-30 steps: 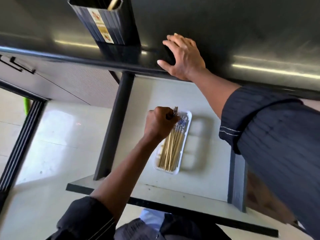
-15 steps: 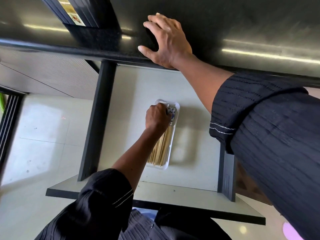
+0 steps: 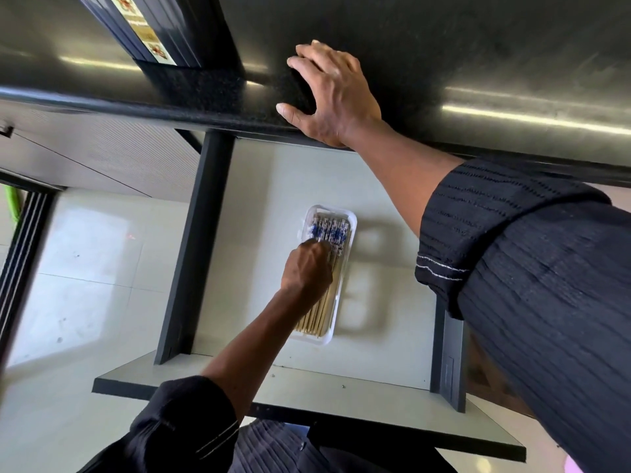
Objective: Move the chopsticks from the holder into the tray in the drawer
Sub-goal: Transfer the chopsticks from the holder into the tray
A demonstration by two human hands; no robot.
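Only holder [image 3: 177,29] btm visible; left hand [image 3: 307,268] covers chopsticks [image 3: 333,230]; grip unclear.

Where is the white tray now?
In the head view, the white tray lies centre frame in the open drawer, below the counter, with the left hand over the chopsticks inside it.

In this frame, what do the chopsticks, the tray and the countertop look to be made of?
Chopsticks: likely bamboo or wood, pale matte straw-coloured shafts, tops printed blue and white. Tray: probably plastic, white, slightly translucent rounded rim. Countertop: dark polished stone, perhaps granite; it mirrors light streaks and shows fine speckle at the edge.
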